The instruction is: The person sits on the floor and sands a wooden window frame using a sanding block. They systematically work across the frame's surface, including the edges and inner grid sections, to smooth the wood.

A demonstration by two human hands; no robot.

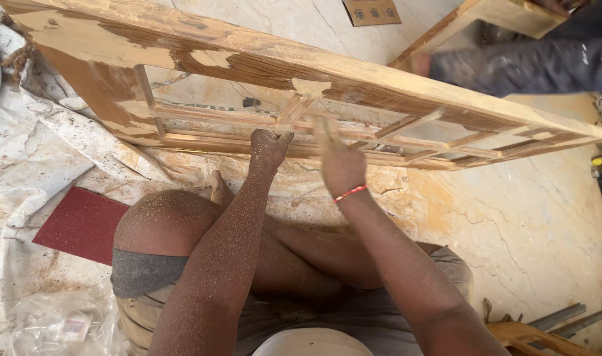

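A long wooden window frame (202, 62) with pale filler patches stands on its edge across the floor in front of me. My left hand (269, 146) grips its lower rail, fingers curled on the wood and dusted with sawdust. My right hand (340, 158), with a red thread at the wrist, is blurred and pressed against the inner bars of the frame; I cannot tell whether anything is under its palm. My bent knees (166, 221) are below the frame.
A dark red sheet of sandpaper (80, 224) lies on the crumpled white cloth (30, 151) at left. Another person's sleeve (532, 62) and a second wooden frame (485, 16) are at top right. Marble floor (532, 217) extends right; metal strips (565, 320) lie at bottom right.
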